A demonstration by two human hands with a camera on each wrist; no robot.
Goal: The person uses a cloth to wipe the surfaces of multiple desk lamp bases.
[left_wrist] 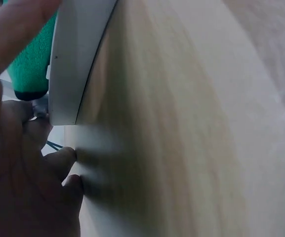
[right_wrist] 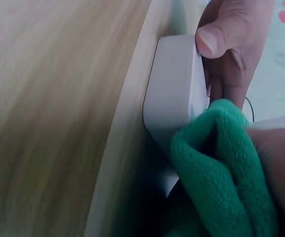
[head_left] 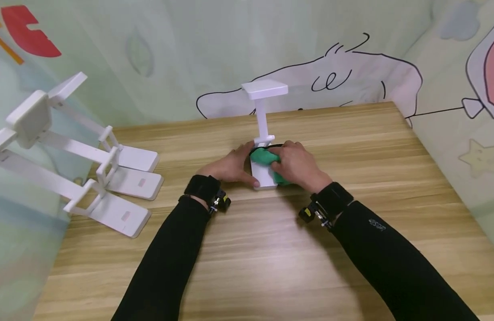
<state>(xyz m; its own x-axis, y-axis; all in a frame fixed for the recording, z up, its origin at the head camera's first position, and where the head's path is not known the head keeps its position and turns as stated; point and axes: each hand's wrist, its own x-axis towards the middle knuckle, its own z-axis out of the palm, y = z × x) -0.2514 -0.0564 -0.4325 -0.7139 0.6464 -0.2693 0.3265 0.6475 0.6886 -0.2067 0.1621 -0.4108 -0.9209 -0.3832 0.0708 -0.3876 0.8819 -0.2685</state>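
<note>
A white desk lamp (head_left: 261,109) stands upright at the middle of the table, its flat head above its stem. My left hand (head_left: 232,165) holds the left side of the lamp base (right_wrist: 174,79), thumb at the front corner and fingers toward the stem. My right hand (head_left: 298,163) grips a green cloth (head_left: 265,156) against the top and right side of that base. The cloth has a dark edging and looks fluffy and folded in the right wrist view. In the left wrist view, the green cloth (left_wrist: 33,64) lies beside the base's edge.
Three more white lamps stand at the left, their bases (head_left: 122,214) on the wooden table (head_left: 247,249) and their arms leaning outward left. A wall covering with cartoon drawings (head_left: 166,53) rises behind the table's back edge.
</note>
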